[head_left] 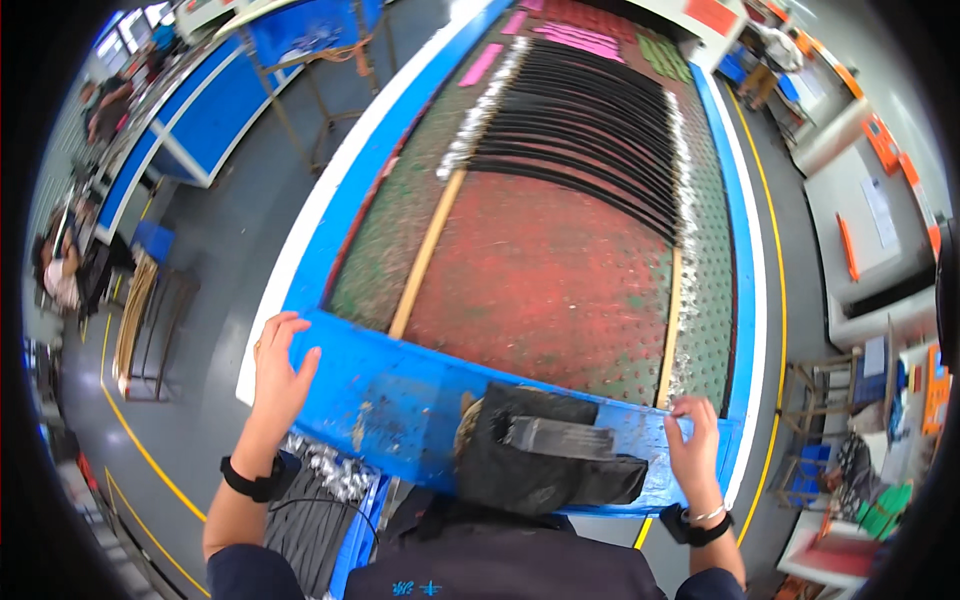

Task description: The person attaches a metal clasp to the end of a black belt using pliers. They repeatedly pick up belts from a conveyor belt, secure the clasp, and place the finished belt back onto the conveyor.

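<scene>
My left hand (283, 372) is at the left front corner of the blue-edged worktable (350, 220), thumb and fingers apart, nothing in it. Near the right front corner, my right hand (694, 445) has its fingers bent and parted from the thumb, also holding nothing I can see. It is close to the near end of the right wooden strip (672, 320). A left wooden strip (428, 255) lies opposite. Across both, towards the far end, lies a row of thin black tubes (585, 130) with silvery foil-like ends (483, 110).
On the front ledge sits a black block (530, 475) carrying a dark grey bar (560, 438). Below left, a bundle of black strips (310, 530) has silvery ends. Pink pieces (580, 42) and green pieces (665, 58) lie far back. People (775, 55) work at benches on both sides.
</scene>
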Tool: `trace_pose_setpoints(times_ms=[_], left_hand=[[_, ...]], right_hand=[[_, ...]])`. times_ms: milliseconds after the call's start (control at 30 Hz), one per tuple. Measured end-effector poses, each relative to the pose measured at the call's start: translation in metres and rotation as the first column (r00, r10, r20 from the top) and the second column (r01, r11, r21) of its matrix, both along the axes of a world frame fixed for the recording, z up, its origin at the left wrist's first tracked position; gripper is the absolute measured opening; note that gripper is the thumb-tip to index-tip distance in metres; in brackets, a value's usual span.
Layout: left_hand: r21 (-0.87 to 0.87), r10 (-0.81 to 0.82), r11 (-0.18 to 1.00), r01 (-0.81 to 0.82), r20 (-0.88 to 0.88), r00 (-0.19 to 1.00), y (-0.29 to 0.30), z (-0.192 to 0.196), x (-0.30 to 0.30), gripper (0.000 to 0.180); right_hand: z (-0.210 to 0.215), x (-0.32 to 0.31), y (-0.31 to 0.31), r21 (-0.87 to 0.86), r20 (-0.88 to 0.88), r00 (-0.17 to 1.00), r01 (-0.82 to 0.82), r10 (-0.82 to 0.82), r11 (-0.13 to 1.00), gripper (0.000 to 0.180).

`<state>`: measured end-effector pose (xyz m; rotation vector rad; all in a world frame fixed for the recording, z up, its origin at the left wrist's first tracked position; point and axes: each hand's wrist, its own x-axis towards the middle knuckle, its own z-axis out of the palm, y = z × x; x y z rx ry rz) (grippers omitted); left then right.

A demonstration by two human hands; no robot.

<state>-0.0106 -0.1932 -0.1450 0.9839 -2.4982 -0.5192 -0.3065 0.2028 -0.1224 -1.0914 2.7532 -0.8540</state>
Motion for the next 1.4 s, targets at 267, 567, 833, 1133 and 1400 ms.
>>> trace_pose_setpoints(times_ms=[267, 567, 833, 1133, 1400], left_hand=[[0.094, 0.513, 0.847, -0.523, 0.113, 0.851, 0.05, -0.127, 0.239, 0.021], [0.068, 0.623, 0.732, -0.678, 0.337, 0.706, 0.1, -0.241, 0.29, 0.033], [-0.003, 0.558, 0.802, -0.598, 0.361, 0.747, 0.087, -0.238, 0.284, 0.025], [-0.03, 0.521, 0.837, -0.546, 0.348, 0.779, 0.081, -0.216, 0.282, 0.008], [-0.063, 0.595, 0.793, -0.607, 0.296, 0.747, 0.094, -0.214, 0.313, 0.021]], right_hand=[[0.017, 0.104, -0.018, -0.189, 0.057, 0.998, 0.039, -0.029, 0.981, 0.011], [0.035, 0.174, -0.068, -0.152, -0.073, 0.982, -0.185, 0.176, 0.971, 0.037], [0.048, 0.197, -0.091, -0.153, -0.109, 0.956, -0.286, 0.272, 0.946, 0.035], [0.053, 0.175, -0.07, -0.251, -0.129, 0.958, -0.281, 0.256, 0.926, 0.028], [0.051, 0.15, -0.051, -0.36, -0.05, 0.96, -0.275, 0.276, 0.892, 0.025]])
